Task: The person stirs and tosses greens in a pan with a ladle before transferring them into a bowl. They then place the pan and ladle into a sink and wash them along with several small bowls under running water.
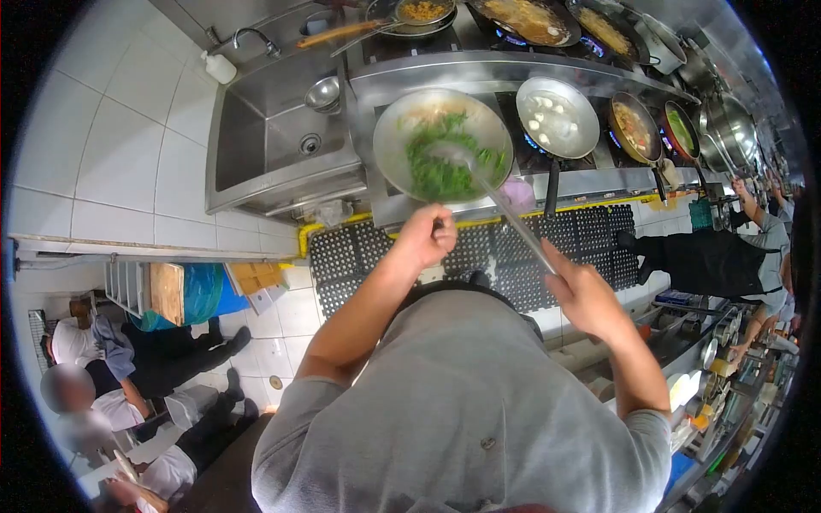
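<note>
Chopped green leaves (445, 158) lie in a large round wok (389, 141) on the stove before me. My right hand (580, 289) is closed round the long handle of a metal ladle (517, 221), whose bowl rests among the leaves. At the wok's near edge, my left hand (429, 235) is closed on a dark handle, mostly hidden by the fingers. To the right of the wok stands a pan with white pieces in liquid (554, 120); its black handle points toward me. A purple cloth (517, 195) lies between the two.
A steel sink (248, 145) with a metal bowl (324, 94) is at the left. More pans (634, 128) sit over lit flames at the right and back. Black perforated mats (342, 265) cover the floor. Other people stand at the right (718, 261) and are at the lower left (103, 393).
</note>
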`<state>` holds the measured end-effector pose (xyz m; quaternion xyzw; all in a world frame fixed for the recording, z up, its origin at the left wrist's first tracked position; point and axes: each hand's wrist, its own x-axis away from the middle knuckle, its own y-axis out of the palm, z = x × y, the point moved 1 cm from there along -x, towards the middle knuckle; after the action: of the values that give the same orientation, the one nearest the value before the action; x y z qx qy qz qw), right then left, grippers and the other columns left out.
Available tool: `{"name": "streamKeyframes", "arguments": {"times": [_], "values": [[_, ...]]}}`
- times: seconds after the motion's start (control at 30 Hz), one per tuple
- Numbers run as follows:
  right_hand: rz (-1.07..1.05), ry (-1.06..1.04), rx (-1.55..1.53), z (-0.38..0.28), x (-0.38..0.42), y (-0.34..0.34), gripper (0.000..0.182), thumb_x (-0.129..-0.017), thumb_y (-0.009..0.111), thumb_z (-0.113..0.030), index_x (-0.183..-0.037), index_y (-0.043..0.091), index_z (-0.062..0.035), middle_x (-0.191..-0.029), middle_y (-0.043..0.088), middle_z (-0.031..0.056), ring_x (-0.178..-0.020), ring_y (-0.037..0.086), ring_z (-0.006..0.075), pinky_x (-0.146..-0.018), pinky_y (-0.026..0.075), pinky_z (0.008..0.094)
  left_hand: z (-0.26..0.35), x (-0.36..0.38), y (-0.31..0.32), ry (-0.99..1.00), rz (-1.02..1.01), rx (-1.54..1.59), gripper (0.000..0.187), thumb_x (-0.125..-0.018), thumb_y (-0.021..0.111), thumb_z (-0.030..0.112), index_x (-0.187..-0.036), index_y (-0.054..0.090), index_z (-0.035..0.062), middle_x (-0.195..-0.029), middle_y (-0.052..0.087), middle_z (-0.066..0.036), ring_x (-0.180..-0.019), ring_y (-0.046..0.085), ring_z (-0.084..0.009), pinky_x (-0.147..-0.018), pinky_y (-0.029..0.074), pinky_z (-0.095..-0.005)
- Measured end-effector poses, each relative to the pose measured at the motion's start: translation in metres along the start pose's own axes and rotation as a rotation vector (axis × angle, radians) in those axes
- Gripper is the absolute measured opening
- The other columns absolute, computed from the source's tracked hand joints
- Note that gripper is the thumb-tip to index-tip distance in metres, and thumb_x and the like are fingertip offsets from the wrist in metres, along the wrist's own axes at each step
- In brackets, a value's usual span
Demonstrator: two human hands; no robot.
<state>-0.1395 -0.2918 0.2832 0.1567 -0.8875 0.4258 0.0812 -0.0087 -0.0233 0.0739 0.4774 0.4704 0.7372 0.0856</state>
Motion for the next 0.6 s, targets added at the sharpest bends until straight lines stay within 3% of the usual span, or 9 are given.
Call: {"name": "streamKeyframes", "arguments": {"times": [0.07,0.17,0.2,0.27,0.4,0.47,0.53,0.6], "values": [[-0.015,-0.053,0.053,-0.004,0.009,-0.009,0.059,-0.098,0.063,-0.008,-0.154,0.048,0.0001,-0.106,0.07,0.0336,-0.096,0.071,0.0487,-0.086,0.056,0.0523,0.012,0.0,0.014,0.002,0.017,-0.005,0.017,-0.092,0.061,0.01,-0.078,0.051,0.006,-0.068,0.049,-0.003,-0.051,0.04,-0.0109,-0.042,0.031,-0.0233],[0.043,-0.02,0.281,0.002,0.002,-0.004,0.06,-0.097,0.066,-0.008,-0.154,0.049,-0.0001,-0.101,0.074,0.0264,-0.078,0.072,0.0437,-0.074,0.057,0.0522,0.021,0.018,0.04,0.071,-0.118,-0.088,0.019,-0.094,0.061,0.013,-0.078,0.052,0.0087,-0.067,0.05,-0.002,-0.052,0.04,-0.0108,-0.044,0.032,-0.0246],[0.047,-0.014,0.276,0.009,-0.006,0.004,0.06,-0.097,0.066,-0.008,-0.154,0.049,-0.0001,-0.101,0.074,0.0264,-0.078,0.072,0.0437,-0.074,0.057,0.0522,0.014,0.023,0.038,0.064,-0.116,-0.095,0.019,-0.094,0.061,0.013,-0.078,0.052,0.0087,-0.067,0.05,-0.002,-0.052,0.04,-0.0108,-0.044,0.032,-0.0246],[0.256,-0.115,0.281,0.012,-0.02,0.012,0.062,-0.097,0.066,-0.008,-0.155,0.047,-0.0001,-0.099,0.074,0.0261,-0.075,0.071,0.0428,-0.072,0.057,0.0519,-0.006,0.04,0.033,0.19,-0.21,-0.275,0.019,-0.095,0.061,0.015,-0.078,0.052,0.0099,-0.067,0.049,-0.002,-0.053,0.041,-0.0116,-0.046,0.033,-0.0273],[0.165,-0.1,0.155,0.004,-0.006,-0.001,0.062,-0.097,0.066,-0.008,-0.156,0.047,-0.0037,-0.097,0.073,0.0268,-0.078,0.072,0.0425,-0.072,0.057,0.0519,-0.037,0.072,0.025,0.118,-0.101,-0.225,0.023,-0.092,0.062,0.018,-0.075,0.051,0.0102,-0.066,0.046,-0.001,-0.053,0.039,-0.0124,-0.047,0.032,-0.0294],[0.132,-0.114,0.089,0.005,0.007,-0.002,0.063,-0.096,0.067,-0.008,-0.156,0.048,-0.0028,-0.094,0.074,0.0263,-0.078,0.072,0.0428,-0.073,0.057,0.052,-0.025,0.046,0.006,0.107,-0.183,-0.215,0.021,-0.092,0.062,0.015,-0.075,0.051,0.0093,-0.066,0.046,-0.001,-0.053,0.04,-0.0123,-0.046,0.032,-0.0283],[-0.001,-0.05,0.238,0.006,0.013,0.001,0.062,-0.096,0.067,-0.009,-0.155,0.049,-0.0016,-0.089,0.073,0.0256,-0.077,0.072,0.0428,-0.073,0.058,0.0522,-0.003,0.028,0.024,0.065,-0.086,-0.127,0.023,-0.093,0.062,0.015,-0.074,0.051,0.0085,-0.067,0.045,-0.001,-0.053,0.04,-0.0101,-0.045,0.029,-0.0244],[0.097,-0.139,0.26,0.019,0.0,0.022,0.061,-0.096,0.066,-0.011,-0.153,0.049,-0.0002,-0.086,0.073,0.0246,-0.075,0.072,0.0423,-0.072,0.059,0.0521,0.009,0.013,0.032,0.025,-0.103,-0.09,0.024,-0.093,0.061,0.015,-0.073,0.051,0.0084,-0.067,0.046,-0.001,-0.053,0.039,-0.0093,-0.045,0.03,-0.0243]]}}
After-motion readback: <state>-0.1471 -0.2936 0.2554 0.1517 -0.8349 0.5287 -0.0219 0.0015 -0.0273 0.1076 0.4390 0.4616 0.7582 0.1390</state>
